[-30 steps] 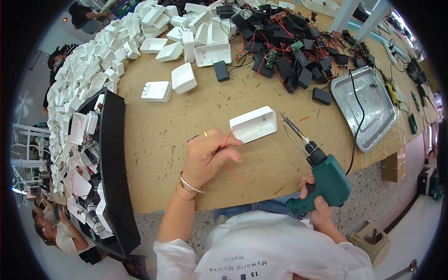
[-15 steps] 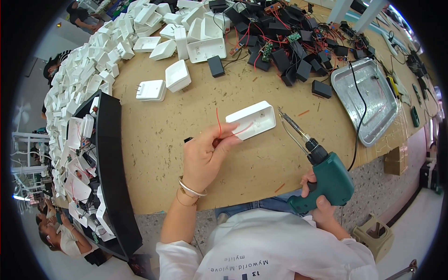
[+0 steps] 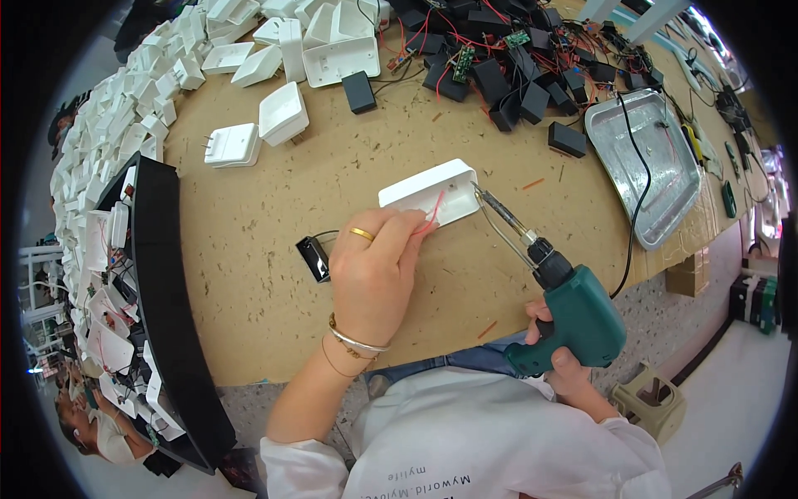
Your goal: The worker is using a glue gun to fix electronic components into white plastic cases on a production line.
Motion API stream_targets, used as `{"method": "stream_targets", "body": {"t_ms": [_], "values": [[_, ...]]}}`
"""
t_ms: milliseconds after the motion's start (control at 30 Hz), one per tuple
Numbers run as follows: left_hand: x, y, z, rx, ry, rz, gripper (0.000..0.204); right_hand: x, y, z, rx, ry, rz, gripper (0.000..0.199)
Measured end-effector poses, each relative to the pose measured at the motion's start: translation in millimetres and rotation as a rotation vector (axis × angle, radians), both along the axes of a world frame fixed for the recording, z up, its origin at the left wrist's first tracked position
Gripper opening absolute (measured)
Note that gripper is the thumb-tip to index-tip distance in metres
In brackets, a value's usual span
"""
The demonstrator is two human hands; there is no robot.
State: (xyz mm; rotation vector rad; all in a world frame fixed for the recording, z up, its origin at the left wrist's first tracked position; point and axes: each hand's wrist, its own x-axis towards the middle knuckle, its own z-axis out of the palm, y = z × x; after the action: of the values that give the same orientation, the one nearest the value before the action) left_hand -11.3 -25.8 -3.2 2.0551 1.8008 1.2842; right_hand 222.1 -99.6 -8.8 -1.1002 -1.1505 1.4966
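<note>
My left hand (image 3: 372, 258) is closed in a pinch on a red wire (image 3: 435, 212), whose free end reaches over a white plastic case (image 3: 428, 185). The case lies open side up on the table, its pronged or plain underside hidden. Beside the wrist sits a small open black box (image 3: 313, 259), a dark lead running from it under my hand. My right hand (image 3: 557, 349) grips a green soldering gun (image 3: 582, 320). Its hot tip and thin feed tube point left, at the right end of the case.
White cases (image 3: 133, 100) are heaped at the far left, black boxes (image 3: 490, 79) with wires at the back. A black bin (image 3: 170, 291) of parts stands left. Two white plug cases (image 3: 283, 112) lie nearer. At right is a metal tray (image 3: 644, 179) with a black cord across it.
My left hand has turned palm-down and brought the red wire's end over the case. The black box now shows beside it. The view has shifted slightly; the soldering gun stays near the case.
</note>
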Motion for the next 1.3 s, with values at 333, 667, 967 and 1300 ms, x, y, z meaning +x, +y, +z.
{"method": "stream_targets", "body": {"t_ms": [333,667,967,1300], "values": [[6,14,-14,0.118,0.150,-0.032,0.013,-1,0,6,-0.066,-0.217,0.087,0.062],[10,12,-19,0.109,0.324,-0.005,0.017,-6,5,3,-0.034,-0.285,0.068,0.063],[12,14,-22,0.141,0.313,0.016,0.020,-8,7,6,-0.043,-0.270,0.050,0.061],[9,14,-25,0.148,0.351,-0.009,0.018,-8,7,7,-0.068,-0.309,0.076,0.060]]}}
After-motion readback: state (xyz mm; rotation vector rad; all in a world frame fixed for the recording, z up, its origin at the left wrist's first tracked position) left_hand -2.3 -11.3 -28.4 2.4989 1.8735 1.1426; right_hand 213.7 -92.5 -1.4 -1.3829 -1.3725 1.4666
